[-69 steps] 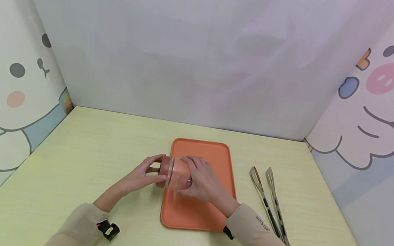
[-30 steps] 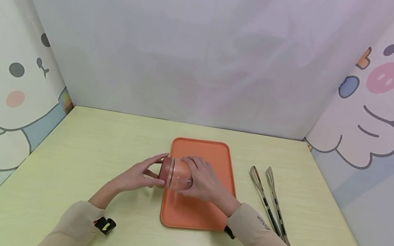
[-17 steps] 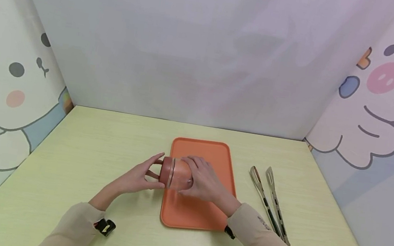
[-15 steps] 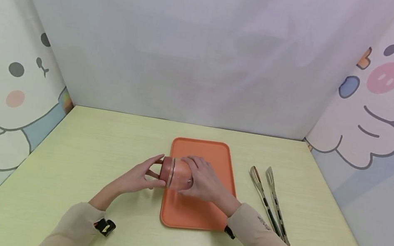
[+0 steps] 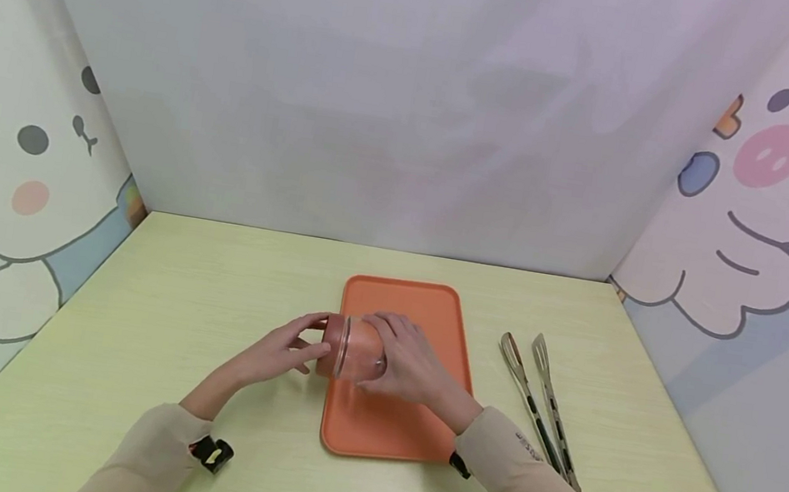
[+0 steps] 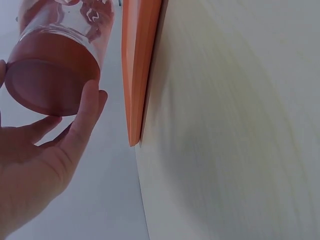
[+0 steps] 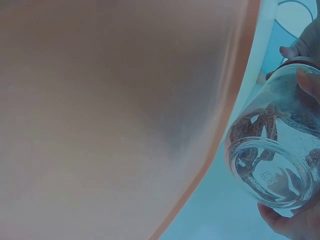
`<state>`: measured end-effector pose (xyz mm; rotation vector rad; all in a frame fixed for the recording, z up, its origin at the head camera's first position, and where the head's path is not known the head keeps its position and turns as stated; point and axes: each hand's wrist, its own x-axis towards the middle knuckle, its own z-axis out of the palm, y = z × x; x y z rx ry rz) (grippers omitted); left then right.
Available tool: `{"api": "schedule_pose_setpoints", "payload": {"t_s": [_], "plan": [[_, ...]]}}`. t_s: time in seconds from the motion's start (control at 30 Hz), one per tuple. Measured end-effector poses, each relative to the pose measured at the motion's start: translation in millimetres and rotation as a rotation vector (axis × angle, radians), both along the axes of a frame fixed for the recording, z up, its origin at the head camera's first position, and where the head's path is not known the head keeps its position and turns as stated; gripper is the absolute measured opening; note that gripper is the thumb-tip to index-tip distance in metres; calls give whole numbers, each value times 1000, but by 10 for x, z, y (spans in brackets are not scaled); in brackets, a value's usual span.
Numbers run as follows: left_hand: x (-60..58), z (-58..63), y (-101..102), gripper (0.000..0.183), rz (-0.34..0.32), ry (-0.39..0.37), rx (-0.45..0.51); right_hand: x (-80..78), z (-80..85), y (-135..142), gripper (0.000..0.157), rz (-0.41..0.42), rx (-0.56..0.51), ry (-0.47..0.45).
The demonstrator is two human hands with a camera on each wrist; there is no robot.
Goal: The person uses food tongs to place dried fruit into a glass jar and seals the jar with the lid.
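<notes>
A clear jar (image 5: pixel 362 351) with a reddish-brown lid (image 5: pixel 332 333) lies on its side in the air, overlapping the orange tray in the head view. My right hand (image 5: pixel 415 367) grips the jar body near its base, thumb on the near side and fingers over the far side. At the other end my left hand (image 5: pixel 279 354) holds the lid between thumb and fingers. The left wrist view shows the flat top of the lid (image 6: pixel 44 86) with fingertips round its rim. Through the jar base (image 7: pixel 272 172) brownish shapes show in the right wrist view.
Beneath the hands an orange tray (image 5: pixel 391 430) lies on the pale yellow-green table (image 5: pixel 249 259). To its right rest metal tongs (image 5: pixel 553 411) with dark handle parts, spread in a V. A grey-white curtain (image 5: pixel 398 112) stands behind the table.
My left thumb has shifted up from the lower edge of the lid onto its near side, and the left fingers have turned round the rim. The right hand and jar stay in place.
</notes>
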<state>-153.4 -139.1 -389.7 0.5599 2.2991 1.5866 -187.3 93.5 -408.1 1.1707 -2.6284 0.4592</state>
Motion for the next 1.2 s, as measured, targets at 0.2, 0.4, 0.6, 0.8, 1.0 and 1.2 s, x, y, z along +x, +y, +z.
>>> {"api": "schedule_pose_setpoints", "payload": {"t_s": [0.2, 0.4, 0.6, 0.8, 1.0, 1.2], "plan": [[-62, -123, -49, 59, -7, 2, 0, -4, -1, 3, 85, -3, 6, 8], [-137, -289, -101, 64, -6, 13, -26, -9, -9, 4, 85, -6, -3, 11], [-142, -311, -125, 68, -31, 41, -36, -16, -20, 7, 86, -1, -13, 12], [-135, -303, -120, 74, -63, 74, -26, -16, -14, 7, 85, 2, -18, 16], [-132, -300, -110, 79, -88, 107, -1, -8, -3, 8, 84, -1, -19, 0], [-138, -306, -81, 79, -28, 48, 9, -8, -4, 10, 84, -2, -14, -3]]}}
